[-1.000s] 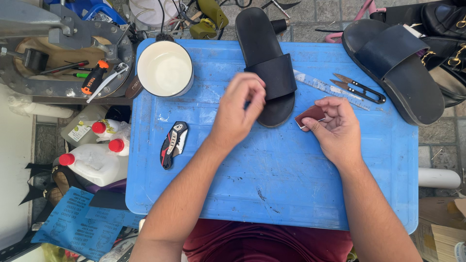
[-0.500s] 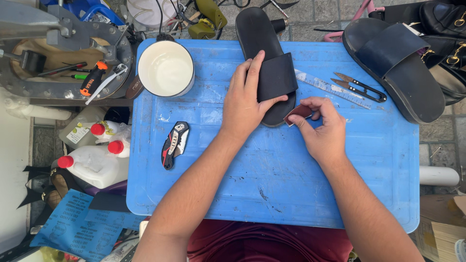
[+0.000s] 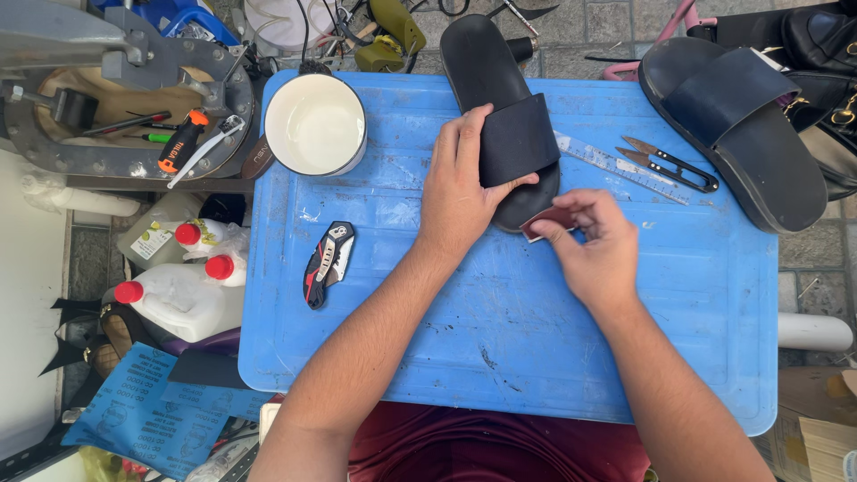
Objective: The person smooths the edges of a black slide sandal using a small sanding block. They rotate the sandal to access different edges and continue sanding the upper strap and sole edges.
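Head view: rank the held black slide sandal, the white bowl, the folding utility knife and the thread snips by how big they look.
1. Black slide sandal, largest.
2. White bowl.
3. Thread snips and folding utility knife: similar length, so no ranking between them.

On your blue tabletop [image 3: 536, 357]: white bowl [image 3: 314, 125] at the far left corner, folding knife [image 3: 328, 263] nearer you, clear ruler [image 3: 616, 166] touching thread snips [image 3: 671, 164]. Second dark slide sandal [image 3: 741, 125] overhangs the far right edge.
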